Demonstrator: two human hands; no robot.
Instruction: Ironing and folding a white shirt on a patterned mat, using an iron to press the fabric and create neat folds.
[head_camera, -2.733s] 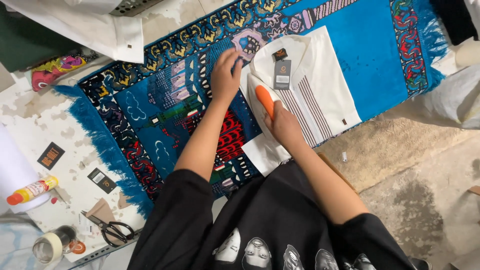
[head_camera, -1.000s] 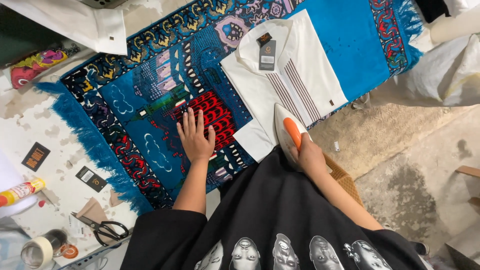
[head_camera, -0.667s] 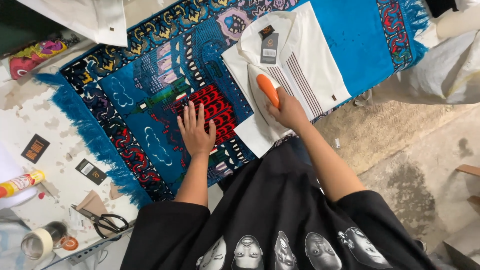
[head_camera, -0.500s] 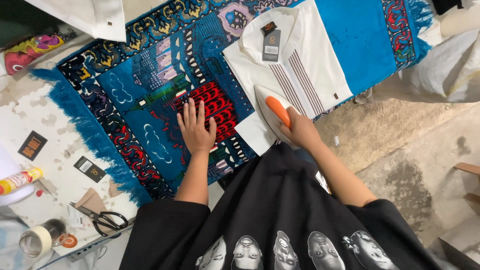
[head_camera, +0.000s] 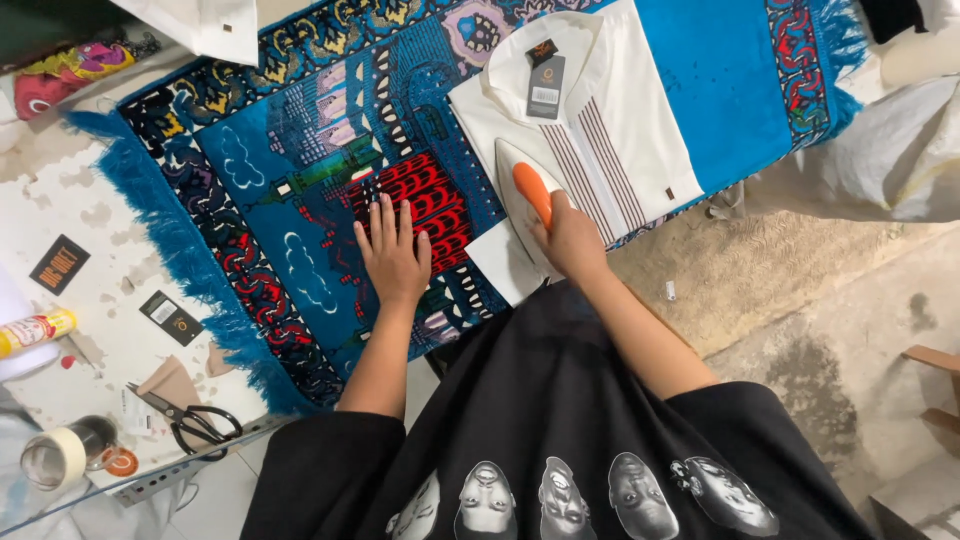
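- The left hand (head_camera: 393, 258) lies flat on the blue patterned rug (head_camera: 300, 200), fingers straight and slightly spread, holding nothing. It sits just beside the iron, so a sideways slip could bring the hot plate against it.
- The right hand (head_camera: 568, 238) is wrapped closed around the orange handle of the iron (head_camera: 528, 200), which rests on the lower edge of the white shirt (head_camera: 600, 130). Left resting there, it could scorch the cloth.
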